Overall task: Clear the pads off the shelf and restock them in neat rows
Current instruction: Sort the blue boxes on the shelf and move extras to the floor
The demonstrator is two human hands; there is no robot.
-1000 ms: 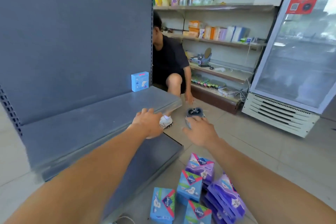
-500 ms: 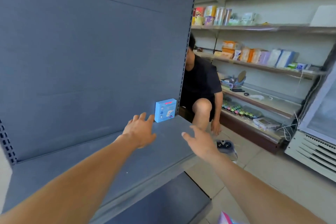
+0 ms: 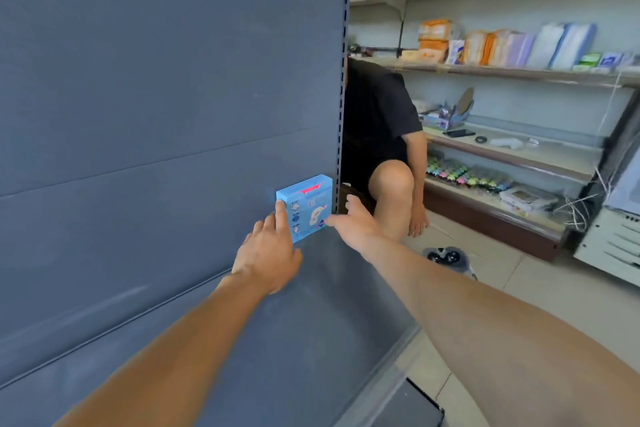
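Shelving comes first: the dark grey metal back panel (image 3: 156, 80) fills most of our view, larger than half a second ago, with the flat grey metal shelf (image 3: 284, 340) below it. To the right, a person in a black shirt (image 3: 377, 118) crouches by the pale wall shelves of packaged goods (image 3: 502, 66), as before. The small light-blue cardboard pad box (image 3: 306, 206) stands upright at the shelf's back right corner, against the panel. Our hands have reached it since then: our left hand (image 3: 268, 255) lays straight fingers on its left front edge, and our right hand (image 3: 353, 222), fingers spread and released, touches its right side with the thumb.
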